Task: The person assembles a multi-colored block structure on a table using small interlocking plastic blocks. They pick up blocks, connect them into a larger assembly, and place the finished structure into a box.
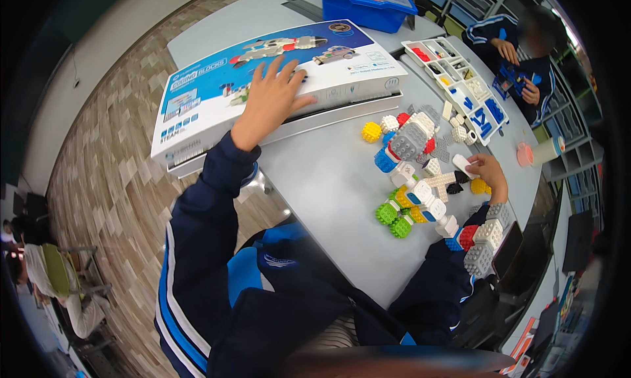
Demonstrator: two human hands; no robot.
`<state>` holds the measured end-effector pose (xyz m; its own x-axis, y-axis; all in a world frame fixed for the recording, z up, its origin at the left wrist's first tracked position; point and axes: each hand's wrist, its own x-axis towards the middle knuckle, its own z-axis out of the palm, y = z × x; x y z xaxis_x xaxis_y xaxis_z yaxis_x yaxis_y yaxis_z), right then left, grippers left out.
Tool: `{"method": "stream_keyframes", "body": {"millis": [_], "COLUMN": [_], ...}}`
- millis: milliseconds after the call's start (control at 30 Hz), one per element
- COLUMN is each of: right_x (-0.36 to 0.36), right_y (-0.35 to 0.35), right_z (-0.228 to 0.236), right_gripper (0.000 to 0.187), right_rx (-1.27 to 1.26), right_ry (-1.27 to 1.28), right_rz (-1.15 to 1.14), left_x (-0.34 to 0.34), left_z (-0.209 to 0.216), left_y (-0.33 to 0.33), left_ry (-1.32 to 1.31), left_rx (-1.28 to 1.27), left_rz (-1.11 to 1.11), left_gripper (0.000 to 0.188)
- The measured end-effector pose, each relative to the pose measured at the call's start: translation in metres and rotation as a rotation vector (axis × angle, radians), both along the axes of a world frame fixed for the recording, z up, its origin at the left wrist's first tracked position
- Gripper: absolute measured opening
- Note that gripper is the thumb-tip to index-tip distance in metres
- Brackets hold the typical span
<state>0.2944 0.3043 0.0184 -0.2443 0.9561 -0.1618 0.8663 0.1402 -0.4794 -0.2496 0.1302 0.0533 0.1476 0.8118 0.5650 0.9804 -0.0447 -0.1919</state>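
My left hand (pixel 273 98) lies with fingers spread on the lid of a large white and blue building-block box (pixel 197 118) at the left of the table. My right hand (pixel 490 173) is at the right, thumb and fingers closed on a long white block (pixel 465 165). Near that hand are a yellow block (pixel 479 186), black pieces (pixel 455 185) and a beige studded bar (pixel 439 180). Left of it stands a model of white, yellow, blue and green blocks (pixel 411 204). A larger grey, white and red model (pixel 411 141) sits farther back. By my right forearm lie joined grey, white and red blocks (pixel 488 233).
A sorting tray (pixel 476 89) of small parts lies at the back right. Beyond it a person (pixel 516 62) handles blue pieces. A blue lidded bin (pixel 368 13) stands at the back. A bottle (pixel 549 151) and pink cup (pixel 524 154) stand at the right. Dark flat device (pixel 509 250) near my right elbow.
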Motion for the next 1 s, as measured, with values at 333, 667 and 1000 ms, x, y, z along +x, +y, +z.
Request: {"method": "stream_keyframes", "body": {"millis": [333,667,1000], "right_x": [0.011,0.017,0.022], "right_y": [0.005,0.011,0.016], "right_z": [-0.014,-0.027,-0.038], "right_gripper": [0.036,0.035,0.035], "right_rx": [-0.109,-0.028,0.039], "right_ry": [0.131,0.134,0.115], "right_rz": [-0.083,-0.102,-0.117], "left_x": [-0.056,-0.088,-0.075], "left_z": [0.083,0.096,0.108], "left_y": [0.060,0.099,0.091], "left_ry": [0.199,0.090,0.402], "left_rx": [0.264,0.364,0.491], "left_rz": [0.035,-0.162,-0.371], "left_gripper": [0.033,0.027,0.034]}}
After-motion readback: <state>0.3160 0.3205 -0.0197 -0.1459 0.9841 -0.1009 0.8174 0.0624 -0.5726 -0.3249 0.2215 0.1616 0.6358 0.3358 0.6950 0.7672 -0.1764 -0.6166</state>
